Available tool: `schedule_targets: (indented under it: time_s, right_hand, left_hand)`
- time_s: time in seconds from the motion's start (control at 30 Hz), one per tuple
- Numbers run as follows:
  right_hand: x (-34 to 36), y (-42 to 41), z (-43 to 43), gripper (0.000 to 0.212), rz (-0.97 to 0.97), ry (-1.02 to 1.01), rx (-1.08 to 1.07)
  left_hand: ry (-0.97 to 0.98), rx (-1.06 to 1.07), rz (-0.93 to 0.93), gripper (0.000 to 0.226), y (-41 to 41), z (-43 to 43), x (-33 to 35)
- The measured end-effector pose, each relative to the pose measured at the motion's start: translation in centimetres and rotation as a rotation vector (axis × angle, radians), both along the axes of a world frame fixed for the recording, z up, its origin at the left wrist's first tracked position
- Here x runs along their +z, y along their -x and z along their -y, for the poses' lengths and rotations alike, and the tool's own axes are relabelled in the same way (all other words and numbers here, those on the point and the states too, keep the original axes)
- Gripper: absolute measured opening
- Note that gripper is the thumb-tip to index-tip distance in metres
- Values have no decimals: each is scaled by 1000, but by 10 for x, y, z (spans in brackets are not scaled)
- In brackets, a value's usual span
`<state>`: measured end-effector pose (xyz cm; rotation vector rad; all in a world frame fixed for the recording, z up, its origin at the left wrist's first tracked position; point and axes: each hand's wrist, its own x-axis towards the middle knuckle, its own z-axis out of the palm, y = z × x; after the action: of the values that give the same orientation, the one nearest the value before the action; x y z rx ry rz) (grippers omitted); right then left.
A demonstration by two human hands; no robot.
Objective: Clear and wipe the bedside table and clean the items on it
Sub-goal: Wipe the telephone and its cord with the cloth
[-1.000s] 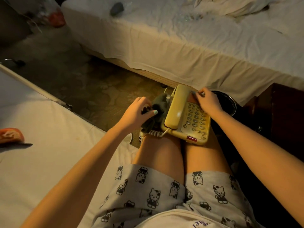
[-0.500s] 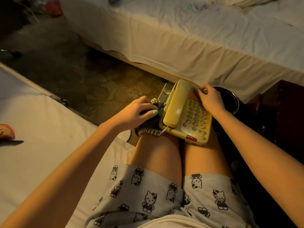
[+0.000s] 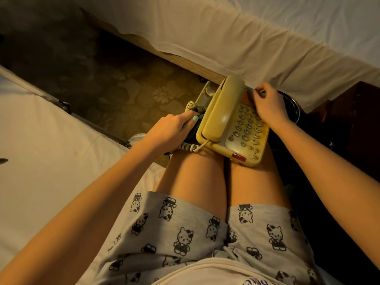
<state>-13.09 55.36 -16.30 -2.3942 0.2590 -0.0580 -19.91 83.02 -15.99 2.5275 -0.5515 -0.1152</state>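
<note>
**Left hand** (image 3: 172, 128): fingers curled round a dark cloth (image 3: 198, 110), pressing it against the left flank of the telephone.

**Right hand** (image 3: 269, 105): fingers curled over the telephone's far edge, above the keypad, gripping it as if to steady it.

**Telephone** (image 3: 246, 140): yellow plastic desk set lying across the person's knees. The handset (image 3: 223, 114) sits in its cradle. The coiled cord (image 3: 187, 146) trails off the near left corner.

**Handling (judged):** rigid shell, fairly light, smooth and probably slippery. The handset sits loose and may tip off if the base tilts. Best held by the side edges of the base, never by the handset or cord. The cloth is soft and should work in between the keys.

**Right of the telephone:** a dark round dish (image 3: 293, 109), partly hidden, with the dark wooden table (image 3: 353, 120) beyond it.

**Beyond the telephone:** a bed (image 3: 246, 48) with a pale sheet.

**Left of the telephone:** patterned carpet (image 3: 123, 89).
</note>
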Motion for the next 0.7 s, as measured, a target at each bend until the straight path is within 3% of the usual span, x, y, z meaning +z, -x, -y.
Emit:
schedule_targets:
  time_s: [0.2, 0.33, 0.47, 0.7]
  right_hand:
    - [-1, -1, -2, 29, -13, 13, -25]
    - [-1, -1, -2, 30, -16, -4, -26]
    - [4, -2, -5, 29, -2, 17, -11]
    - [7, 0, -4, 30, 2, 26, 16]
  left_hand:
    - [-145, 45, 54, 41, -17, 2, 5]
    - [-14, 1, -111, 41, -26, 4, 11]
    - [48, -106, -240, 27, -20, -11, 10]
    - [91, -229, -225, 20, -3, -27, 14]
